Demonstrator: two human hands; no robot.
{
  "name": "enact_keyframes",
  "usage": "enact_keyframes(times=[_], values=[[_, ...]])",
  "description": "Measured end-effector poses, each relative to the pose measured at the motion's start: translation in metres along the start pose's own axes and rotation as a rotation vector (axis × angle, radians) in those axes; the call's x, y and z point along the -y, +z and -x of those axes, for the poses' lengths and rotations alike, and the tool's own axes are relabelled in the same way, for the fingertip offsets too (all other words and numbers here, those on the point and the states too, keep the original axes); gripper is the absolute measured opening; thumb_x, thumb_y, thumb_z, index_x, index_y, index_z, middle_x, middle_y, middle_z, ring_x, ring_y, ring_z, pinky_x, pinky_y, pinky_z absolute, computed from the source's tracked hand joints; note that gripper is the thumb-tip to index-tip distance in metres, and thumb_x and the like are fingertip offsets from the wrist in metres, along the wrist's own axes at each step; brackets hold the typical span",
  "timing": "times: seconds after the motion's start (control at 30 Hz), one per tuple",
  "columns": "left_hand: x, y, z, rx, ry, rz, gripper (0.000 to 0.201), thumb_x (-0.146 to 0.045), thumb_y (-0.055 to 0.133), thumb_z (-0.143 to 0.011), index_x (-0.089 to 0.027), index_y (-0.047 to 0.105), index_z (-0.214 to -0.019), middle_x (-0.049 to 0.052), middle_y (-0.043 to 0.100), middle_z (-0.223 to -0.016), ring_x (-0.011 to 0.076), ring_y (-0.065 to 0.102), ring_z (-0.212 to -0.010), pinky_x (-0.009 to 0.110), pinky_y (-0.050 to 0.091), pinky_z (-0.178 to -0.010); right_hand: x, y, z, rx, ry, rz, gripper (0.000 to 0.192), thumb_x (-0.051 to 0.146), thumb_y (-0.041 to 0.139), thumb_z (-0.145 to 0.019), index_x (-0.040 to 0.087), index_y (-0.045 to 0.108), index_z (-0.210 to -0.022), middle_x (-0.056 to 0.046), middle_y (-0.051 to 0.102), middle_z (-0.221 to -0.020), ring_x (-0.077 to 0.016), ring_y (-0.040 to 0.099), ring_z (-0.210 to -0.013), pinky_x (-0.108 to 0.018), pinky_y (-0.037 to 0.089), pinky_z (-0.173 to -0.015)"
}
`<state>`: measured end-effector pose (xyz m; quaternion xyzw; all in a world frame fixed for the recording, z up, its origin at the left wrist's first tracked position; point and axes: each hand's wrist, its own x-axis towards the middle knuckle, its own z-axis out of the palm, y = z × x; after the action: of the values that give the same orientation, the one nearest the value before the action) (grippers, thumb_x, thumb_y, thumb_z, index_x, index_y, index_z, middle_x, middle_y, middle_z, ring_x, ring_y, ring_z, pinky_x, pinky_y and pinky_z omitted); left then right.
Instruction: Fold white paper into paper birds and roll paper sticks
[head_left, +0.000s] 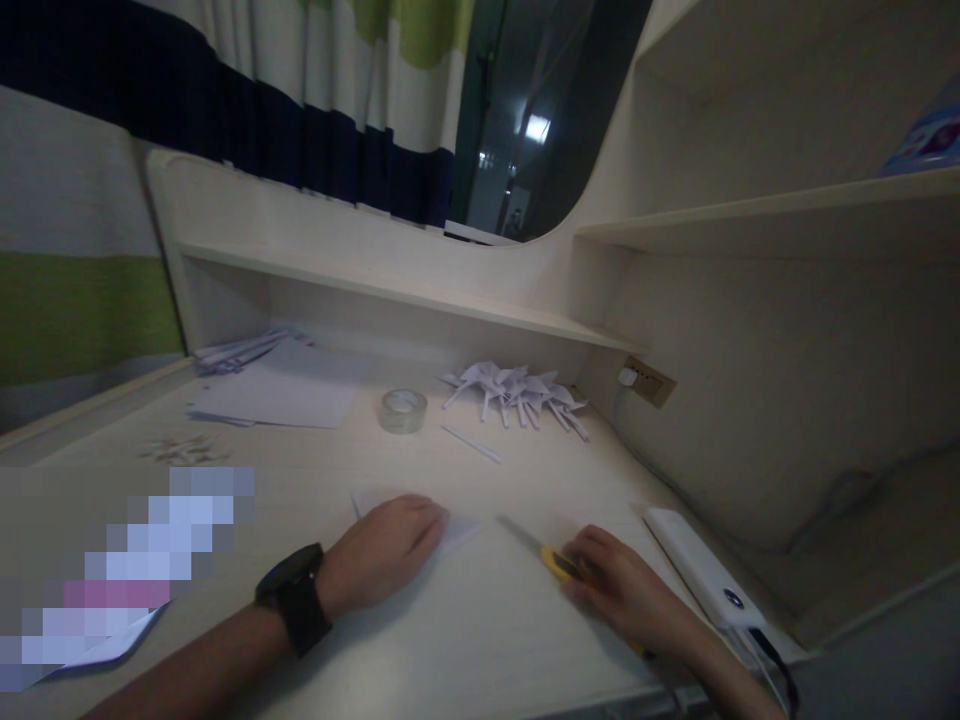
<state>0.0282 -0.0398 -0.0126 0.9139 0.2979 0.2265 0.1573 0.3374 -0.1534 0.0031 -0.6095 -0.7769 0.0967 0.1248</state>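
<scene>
The pale wooden surface (480,650) runs from a low shelf ledge at the back to its near edge by the person's arms, with a side panel closing it on the right; the widest bare stretch lies in the near middle, between the two hands and the front edge. One small white sheet of paper (457,527) lies flat at mid-surface — the left hand (386,558), wearing a black wristwatch (294,598), presses palm-down on it, fingers flat rather than closed round anything. The right hand (626,590) has its grip closed on one yellow-handled utility knife (551,556), whose thin blade points up and left toward the paper's right corner, just beside it. Farther back stand one clear roll of adhesive tape (403,410), one cluster of folded white paper pinwheels (517,392) — too bunched to count — and one loose white paper stick (470,443). One stack of white sheets (274,395) lies back left. One white power bank (701,575) rests near the right edge.
</scene>
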Motion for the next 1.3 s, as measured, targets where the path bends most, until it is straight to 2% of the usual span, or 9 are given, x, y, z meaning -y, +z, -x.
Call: enact_keyframes(times=[0.1,0.3,0.43,0.53,0.7,0.83,0.97,1.1,1.3], values=[[0.0,-0.001,0.0,0.013,-0.018,-0.001,0.044,-0.035,0.025,-0.099,-0.019,0.065,-0.091,0.007,0.068,-0.088,0.0204,0.062,-0.085,0.034,0.045,-0.083,0.002,0.006,0.002,0.007,0.005,0.038,0.014,0.029,0.05,-0.088,0.017,0.057,-0.086,-0.008,0.058,-0.088,-0.0189,0.054,-0.078,-0.029,0.043,-0.071],[0.0,-0.002,-0.001,0.007,-0.028,-0.006,0.046,-0.037,0.023,-0.099,-0.019,0.065,-0.092,0.006,0.068,-0.09,0.0201,0.062,-0.087,0.035,0.045,-0.084,0.007,0.017,0.005,-0.031,0.062,0.111,0.017,0.029,0.051,-0.089,0.016,0.057,-0.097,-0.01,0.062,-0.092,-0.0226,0.057,-0.084,-0.033,0.043,-0.077],[-0.001,-0.002,-0.001,0.008,-0.016,0.0,0.047,-0.037,0.022,-0.099,-0.018,0.065,-0.092,0.007,0.068,-0.089,0.0199,0.062,-0.086,0.034,0.045,-0.083,0.013,0.008,0.008,-0.017,-0.023,0.116,0.016,0.025,0.048,-0.091,0.02,0.061,-0.099,-0.008,0.061,-0.093,-0.0198,0.059,-0.082,-0.029,0.044,-0.073],[0.0,-0.003,-0.001,0.008,-0.012,0.003,0.048,-0.037,0.022,-0.099,-0.018,0.065,-0.093,0.007,0.068,-0.089,0.0199,0.062,-0.086,0.034,0.045,-0.083,0.017,0.003,0.006,-0.048,-0.106,0.16,0.024,0.021,0.046,-0.091,0.027,0.06,-0.11,-0.006,0.059,-0.098,-0.016,0.059,-0.075,-0.027,0.043,-0.069],[0.001,-0.002,-0.002,0.009,-0.015,0.017,0.049,-0.039,0.022,-0.099,-0.018,0.066,-0.095,0.007,0.067,-0.089,0.0201,0.062,-0.086,0.035,0.046,-0.083,0.018,0.011,-0.014,-0.111,-0.158,0.198,0.028,0.028,0.048,-0.092,0.032,0.058,-0.117,-0.004,0.057,-0.093,-0.0181,0.054,-0.078,-0.027,0.041,-0.069],[0.0,0.0,-0.002,0.006,0.009,0.016,0.049,-0.039,0.022,-0.1,-0.019,0.066,-0.097,0.007,0.068,-0.092,0.0204,0.062,-0.088,0.036,0.047,-0.085,0.02,0.017,-0.035,-0.07,-0.24,0.226,0.029,0.026,0.048,-0.092,0.03,0.058,-0.118,-0.005,0.055,-0.093,-0.0192,0.05,-0.082,-0.029,0.04,-0.072],[0.0,0.005,0.002,0.015,0.036,-0.034,0.045,-0.036,0.024,-0.1,-0.019,0.066,-0.106,0.008,0.068,-0.107,0.0213,0.06,-0.103,0.039,0.045,-0.095,0.024,0.02,-0.049,-0.038,-0.297,0.259,0.037,0.019,0.048,-0.088,0.03,0.056,-0.123,-0.006,0.054,-0.095,-0.0175,0.049,-0.081,-0.027,0.038,-0.07],[0.003,0.013,0.011,0.013,0.075,-0.104,0.041,-0.032,0.028,-0.099,-0.018,0.06,-0.12,0.008,0.062,-0.125,0.0211,0.053,-0.119,0.04,0.038,-0.106,0.027,0.024,-0.056,-0.057,-0.288,0.209,0.034,0.021,0.049,-0.087,0.025,0.058,-0.12,-0.006,0.056,-0.092,-0.0175,0.049,-0.08,-0.027,0.038,-0.069],[0.01,0.026,0.02,-0.02,0.085,-0.132,0.038,-0.029,0.034,-0.096,-0.02,0.057,-0.125,0.008,0.055,-0.134,0.0223,0.046,-0.127,0.043,0.037,-0.107,0.03,0.019,-0.06,0.012,-0.301,0.105,0.04,0.02,0.05,-0.086,0.022,0.054,-0.126,-0.008,0.06,-0.098,-0.0187,0.053,-0.086,-0.029,0.041,-0.077]])
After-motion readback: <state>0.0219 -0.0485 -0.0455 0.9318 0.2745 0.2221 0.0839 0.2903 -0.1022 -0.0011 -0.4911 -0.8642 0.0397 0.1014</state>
